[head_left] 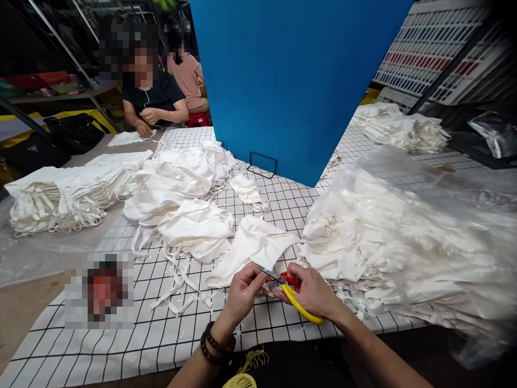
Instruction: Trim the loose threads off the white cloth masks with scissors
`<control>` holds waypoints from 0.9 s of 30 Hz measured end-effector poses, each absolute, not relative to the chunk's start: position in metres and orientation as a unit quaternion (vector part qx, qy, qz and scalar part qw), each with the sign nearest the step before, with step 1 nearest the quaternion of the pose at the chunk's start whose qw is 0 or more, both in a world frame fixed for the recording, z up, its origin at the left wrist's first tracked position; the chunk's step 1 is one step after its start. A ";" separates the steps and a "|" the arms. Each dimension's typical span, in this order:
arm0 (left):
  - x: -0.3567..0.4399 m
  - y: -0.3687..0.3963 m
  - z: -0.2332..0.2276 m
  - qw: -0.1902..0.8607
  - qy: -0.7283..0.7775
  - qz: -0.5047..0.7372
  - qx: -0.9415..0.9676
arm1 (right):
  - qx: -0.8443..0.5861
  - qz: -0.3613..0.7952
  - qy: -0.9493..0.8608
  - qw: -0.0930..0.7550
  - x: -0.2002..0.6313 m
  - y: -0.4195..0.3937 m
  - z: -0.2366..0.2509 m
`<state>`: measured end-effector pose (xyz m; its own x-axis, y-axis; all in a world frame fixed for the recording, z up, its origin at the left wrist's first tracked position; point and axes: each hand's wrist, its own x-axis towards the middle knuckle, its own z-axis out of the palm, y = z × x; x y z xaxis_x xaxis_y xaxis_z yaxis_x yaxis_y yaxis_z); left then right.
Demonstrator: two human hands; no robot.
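My right hand point(309, 291) grips a pair of scissors point(297, 303) with one yellow and one red handle. Their blades point left, across the fingertips of my left hand point(246, 291). That hand is closed in a pinch at the near edge of a white cloth piece point(254, 245), which spreads flat on the table beyond it. A bit of white shows between the two hands, partly hidden by fingers. Left of the cloth lie a heap of similar white pieces point(196, 229) and loose white straps point(177, 293).
A large pile of white pieces under clear plastic point(375, 231) fills the right. Stacked white pieces point(72, 188) lie at left. A tall blue panel point(291, 81) stands on the grid-patterned cloth point(121, 345). Across the table sits a person point(155, 99) handling white cloth.
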<state>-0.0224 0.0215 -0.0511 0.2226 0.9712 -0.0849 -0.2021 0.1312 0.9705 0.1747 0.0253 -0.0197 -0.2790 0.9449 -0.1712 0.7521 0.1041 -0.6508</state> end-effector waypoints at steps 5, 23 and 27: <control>-0.023 0.023 -0.049 0.634 0.405 0.471 0.461 | -0.568 0.335 -0.737 0.150 0.175 0.023 -0.017; -0.110 0.044 -0.038 0.436 0.576 0.484 0.495 | -0.678 0.337 -0.592 0.276 0.222 0.100 -0.052; -0.124 0.038 -0.025 0.237 0.728 0.412 0.494 | -0.653 0.379 -0.591 0.284 0.211 0.095 -0.051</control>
